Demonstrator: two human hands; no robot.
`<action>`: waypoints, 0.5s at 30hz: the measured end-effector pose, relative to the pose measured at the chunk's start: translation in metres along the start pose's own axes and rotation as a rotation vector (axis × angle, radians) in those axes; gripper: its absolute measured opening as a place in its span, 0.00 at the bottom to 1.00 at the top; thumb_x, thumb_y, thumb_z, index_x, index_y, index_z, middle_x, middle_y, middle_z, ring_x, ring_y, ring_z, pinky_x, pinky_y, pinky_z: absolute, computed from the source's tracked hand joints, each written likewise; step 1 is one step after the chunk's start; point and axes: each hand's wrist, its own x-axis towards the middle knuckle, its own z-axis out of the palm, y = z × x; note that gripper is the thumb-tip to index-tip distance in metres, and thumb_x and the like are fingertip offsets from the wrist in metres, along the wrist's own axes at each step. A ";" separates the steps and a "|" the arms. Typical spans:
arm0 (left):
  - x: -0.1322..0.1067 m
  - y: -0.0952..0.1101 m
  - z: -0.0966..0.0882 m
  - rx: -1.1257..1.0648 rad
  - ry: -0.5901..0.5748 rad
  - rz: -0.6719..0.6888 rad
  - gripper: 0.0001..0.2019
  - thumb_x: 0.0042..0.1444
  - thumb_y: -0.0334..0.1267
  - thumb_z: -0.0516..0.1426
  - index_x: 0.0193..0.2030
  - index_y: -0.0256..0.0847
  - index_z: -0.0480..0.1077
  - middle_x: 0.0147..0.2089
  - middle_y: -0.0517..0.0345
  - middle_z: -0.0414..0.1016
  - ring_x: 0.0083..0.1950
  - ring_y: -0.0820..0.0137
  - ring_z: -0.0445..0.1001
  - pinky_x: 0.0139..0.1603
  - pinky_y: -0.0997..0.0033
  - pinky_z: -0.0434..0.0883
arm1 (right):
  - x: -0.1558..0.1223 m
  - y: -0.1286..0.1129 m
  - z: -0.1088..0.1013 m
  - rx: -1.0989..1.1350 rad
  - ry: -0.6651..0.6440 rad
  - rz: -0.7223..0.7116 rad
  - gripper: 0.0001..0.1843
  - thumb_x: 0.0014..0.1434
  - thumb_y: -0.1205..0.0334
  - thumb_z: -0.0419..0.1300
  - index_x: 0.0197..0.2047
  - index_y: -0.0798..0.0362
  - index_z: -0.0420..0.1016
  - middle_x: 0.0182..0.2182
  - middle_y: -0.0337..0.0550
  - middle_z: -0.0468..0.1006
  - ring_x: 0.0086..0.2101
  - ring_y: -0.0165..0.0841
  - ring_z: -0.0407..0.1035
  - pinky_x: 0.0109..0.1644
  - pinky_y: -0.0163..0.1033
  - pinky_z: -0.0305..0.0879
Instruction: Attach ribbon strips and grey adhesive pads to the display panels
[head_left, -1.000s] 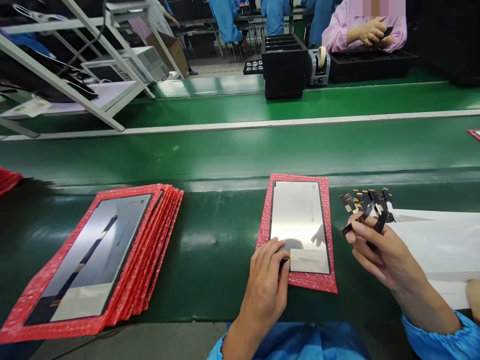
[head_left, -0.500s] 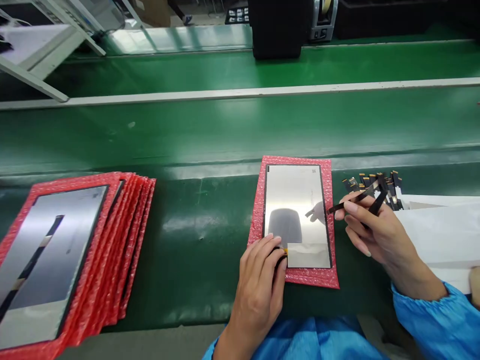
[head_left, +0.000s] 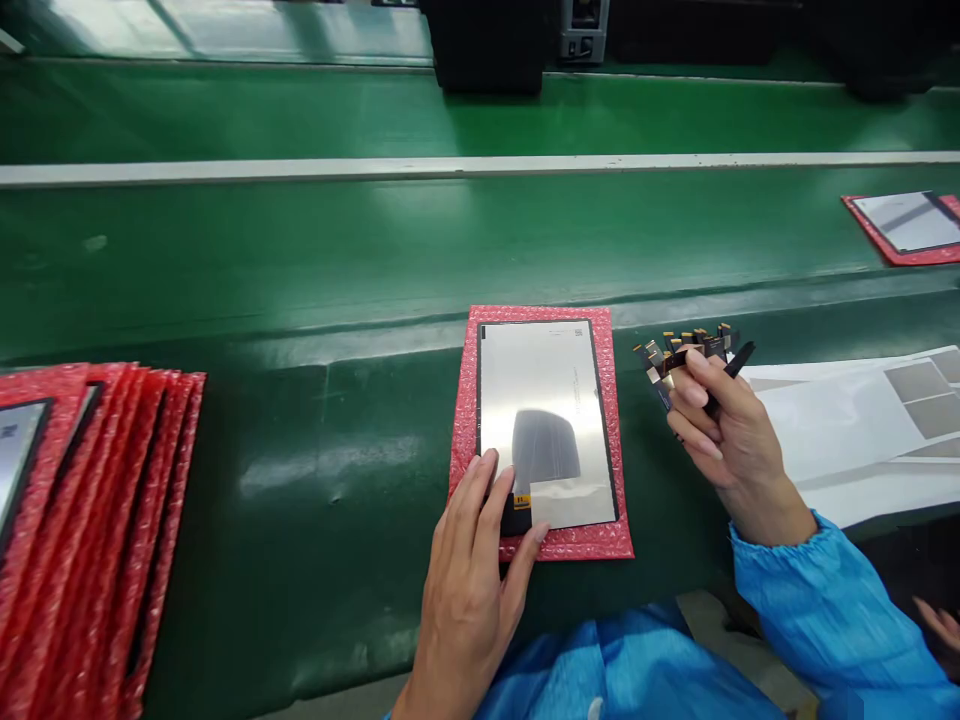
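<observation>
Head view: green conveyor belt (head_left: 300, 260) carries a display panel (head_left: 544, 410) on red bubble wrap (head_left: 461, 420), long axis running away from the person. Left hand (head_left: 472, 560) lies flat on its near-left corner, fingers spread — right hand (head_left: 716, 430), just right, pinches flex cables (head_left: 679, 350).

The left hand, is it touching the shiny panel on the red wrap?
Touching. In the head view the left hand lies flat with its fingers over the near corner of the shiny panel, which rests on the red wrap.
</observation>
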 end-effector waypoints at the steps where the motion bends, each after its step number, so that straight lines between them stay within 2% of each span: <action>1: 0.000 0.001 0.000 0.003 0.005 0.000 0.36 0.92 0.37 0.65 1.00 0.44 0.64 0.92 0.38 0.78 0.88 0.42 0.83 0.83 0.39 0.92 | 0.000 0.000 0.000 -0.002 -0.011 -0.004 0.38 0.59 0.42 0.98 0.33 0.47 0.73 0.27 0.25 0.73 0.19 0.20 0.35 0.12 0.27 0.50; 3: 0.001 0.002 0.001 0.008 0.028 0.012 0.38 0.92 0.37 0.65 1.01 0.46 0.62 0.91 0.38 0.78 0.89 0.42 0.82 0.85 0.37 0.91 | 0.001 0.001 -0.003 -0.003 -0.019 -0.012 0.37 0.60 0.42 0.98 0.33 0.47 0.74 0.29 0.26 0.76 0.19 0.19 0.35 0.11 0.28 0.50; 8: -0.005 0.002 -0.002 0.018 0.048 0.070 0.38 0.92 0.31 0.63 1.02 0.50 0.61 0.89 0.44 0.82 0.90 0.47 0.82 0.96 0.38 0.79 | 0.008 0.000 -0.022 0.043 0.003 -0.021 0.33 0.61 0.44 0.98 0.37 0.46 0.79 0.35 0.29 0.84 0.19 0.18 0.38 0.12 0.26 0.56; 11: -0.009 0.000 -0.003 0.043 0.050 0.073 0.31 0.93 0.30 0.61 0.96 0.42 0.71 0.89 0.43 0.83 0.90 0.51 0.81 0.99 0.46 0.74 | 0.012 -0.002 -0.029 0.082 0.005 -0.040 0.29 0.61 0.46 0.98 0.38 0.46 0.84 0.35 0.29 0.85 0.18 0.17 0.40 0.13 0.26 0.56; 13: -0.008 0.004 -0.001 0.064 0.066 0.122 0.24 0.93 0.30 0.61 0.89 0.35 0.80 0.87 0.41 0.84 0.90 0.53 0.81 1.02 0.52 0.67 | 0.013 -0.003 -0.030 0.092 0.014 -0.052 0.28 0.60 0.47 0.98 0.37 0.46 0.85 0.35 0.29 0.85 0.18 0.16 0.41 0.13 0.26 0.55; 15: -0.005 0.014 0.004 0.078 0.060 0.189 0.20 0.94 0.32 0.59 0.83 0.34 0.84 0.87 0.42 0.85 0.90 0.55 0.81 1.04 0.55 0.59 | 0.013 -0.003 -0.027 0.088 0.008 -0.048 0.28 0.60 0.48 0.99 0.37 0.46 0.85 0.34 0.29 0.84 0.18 0.17 0.41 0.13 0.25 0.54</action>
